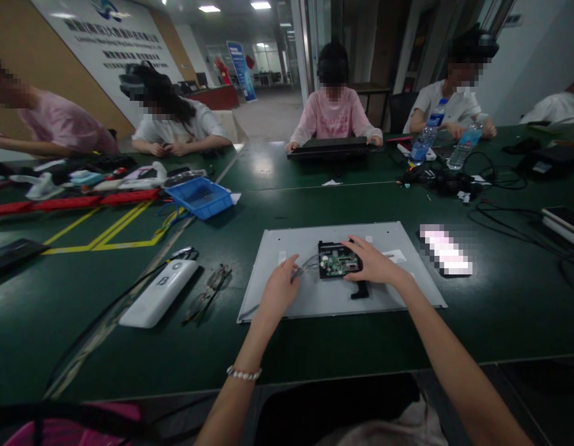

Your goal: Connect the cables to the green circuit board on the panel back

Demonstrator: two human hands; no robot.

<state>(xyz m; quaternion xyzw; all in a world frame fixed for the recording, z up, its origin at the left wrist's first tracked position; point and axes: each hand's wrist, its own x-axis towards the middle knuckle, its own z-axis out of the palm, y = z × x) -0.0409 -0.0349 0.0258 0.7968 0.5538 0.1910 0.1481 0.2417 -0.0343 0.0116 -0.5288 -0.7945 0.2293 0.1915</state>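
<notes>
A pale flat panel (384,235) lies on the green table before me. On its middle rests a black frame (361,288) that holds a green circuit board (336,263). Grey cables (306,266) run out from the board's left side. Bent in toward these cables, my left hand (280,288) has its thumb and fingers closed on them. My right hand (373,263) grips the right side of the black frame, thumb at the near edge and fingers at the far edge. Part of the frame is hidden under the right hand.
A white power bank (161,294) with a cable and a pair of glasses (207,294) lie left of the panel. To its right is a lit phone (445,251). A blue tray (201,197) and two bottles (466,144) stand farther back. Several people sit across the table.
</notes>
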